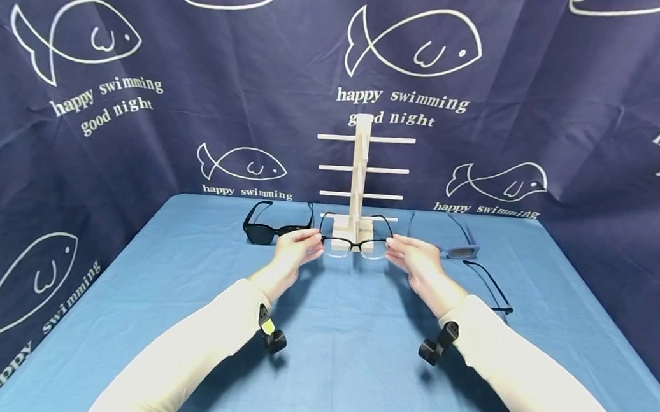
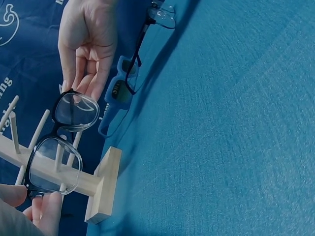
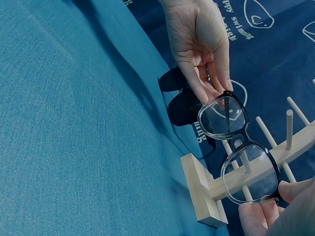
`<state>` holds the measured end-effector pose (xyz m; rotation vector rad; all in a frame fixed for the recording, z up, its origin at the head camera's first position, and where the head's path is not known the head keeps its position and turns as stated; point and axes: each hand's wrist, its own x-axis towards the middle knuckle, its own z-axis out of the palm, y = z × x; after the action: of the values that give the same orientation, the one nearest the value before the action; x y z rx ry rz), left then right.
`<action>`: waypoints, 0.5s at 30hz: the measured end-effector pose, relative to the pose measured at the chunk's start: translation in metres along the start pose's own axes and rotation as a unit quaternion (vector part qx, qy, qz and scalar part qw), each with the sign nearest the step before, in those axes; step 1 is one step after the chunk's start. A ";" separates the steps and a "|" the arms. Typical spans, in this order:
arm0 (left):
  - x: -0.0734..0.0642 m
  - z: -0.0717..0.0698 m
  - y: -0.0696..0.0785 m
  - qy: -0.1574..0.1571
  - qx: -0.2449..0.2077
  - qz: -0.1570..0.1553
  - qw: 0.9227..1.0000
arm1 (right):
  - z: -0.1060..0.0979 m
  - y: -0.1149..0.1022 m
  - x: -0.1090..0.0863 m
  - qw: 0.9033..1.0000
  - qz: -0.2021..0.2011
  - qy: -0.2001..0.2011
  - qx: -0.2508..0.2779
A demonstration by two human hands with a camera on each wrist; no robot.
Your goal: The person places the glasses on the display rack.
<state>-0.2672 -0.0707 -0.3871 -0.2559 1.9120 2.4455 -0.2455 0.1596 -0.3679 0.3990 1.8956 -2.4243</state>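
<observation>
A pair of glasses (image 1: 355, 243) with a black upper frame and clear lower rims hangs in the air, temples unfolded and pointing away from me. My left hand (image 1: 294, 249) pinches its left end between thumb and fingers. At the opposite end my right hand (image 1: 418, 260) pinches it in the same way. Just behind the glasses stands a wooden rack (image 1: 359, 170) with several horizontal rods. In the left wrist view the lenses (image 2: 56, 164) overlap the rack's post and rods. Whether the temples touch a rod, I cannot tell.
Black sunglasses (image 1: 261, 233) lie behind my left hand. Blue-framed sunglasses (image 1: 460, 251) lie behind my right hand, and a dark-framed pair (image 1: 501, 308) sits nearer, by the right forearm. A blue cloth covers the table (image 1: 342, 354); a navy fish-print curtain (image 1: 294, 57) hangs behind.
</observation>
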 end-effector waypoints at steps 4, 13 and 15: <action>0.001 0.001 0.000 0.003 0.001 -0.001 1.000 | 0.001 0.001 0.002 1.000 0.005 0.005 -0.002; 0.002 0.002 0.000 0.011 0.004 -0.001 1.000 | 0.002 0.001 0.006 1.000 0.011 0.010 -0.008; 0.002 0.003 0.000 0.011 0.006 -0.001 1.000 | 0.002 0.001 0.006 1.000 0.012 0.011 -0.007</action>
<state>-0.2699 -0.0683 -0.3870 -0.2858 1.9334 2.4393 -0.2517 0.1578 -0.3695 0.4479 1.9035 -2.4016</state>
